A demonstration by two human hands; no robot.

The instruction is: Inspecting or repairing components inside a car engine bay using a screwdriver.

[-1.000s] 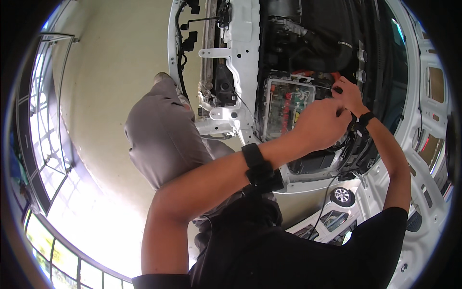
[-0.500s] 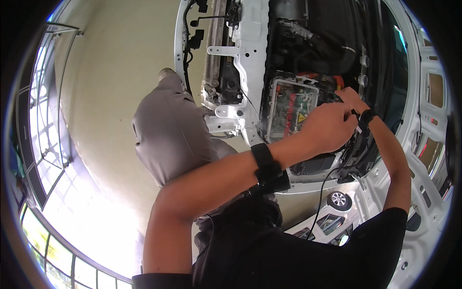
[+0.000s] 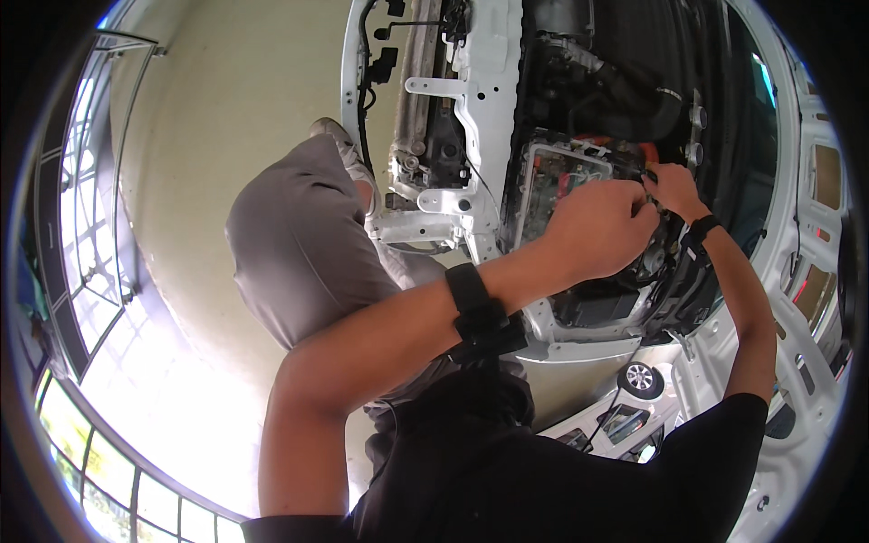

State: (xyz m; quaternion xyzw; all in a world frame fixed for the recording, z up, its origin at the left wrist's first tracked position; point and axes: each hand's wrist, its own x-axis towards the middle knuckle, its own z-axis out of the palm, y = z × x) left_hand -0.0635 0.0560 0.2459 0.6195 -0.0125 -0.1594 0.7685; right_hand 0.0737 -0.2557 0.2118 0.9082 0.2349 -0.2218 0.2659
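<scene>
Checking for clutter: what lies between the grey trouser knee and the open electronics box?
In the head view, a white metal bracket of the car frame sits between the knee and the box.

The left hand [image 3: 602, 226] closes over the right side of the clear-lidded electronics box [image 3: 557, 185], and its fingertips are out of sight behind its own knuckles, so whatever sits in that grip cannot be made out. The right hand [image 3: 672, 187] shows only its back; its fingers are tucked behind the left hand. Where the two hands meet, the small parts are too small and dark to tell apart. The orange cable [image 3: 625, 145] slips behind black hoses. The lower engine bay [image 3: 615, 303] is in deep shadow. The car body [image 3: 819, 226] runs off the right edge, bent by the lens.
</scene>
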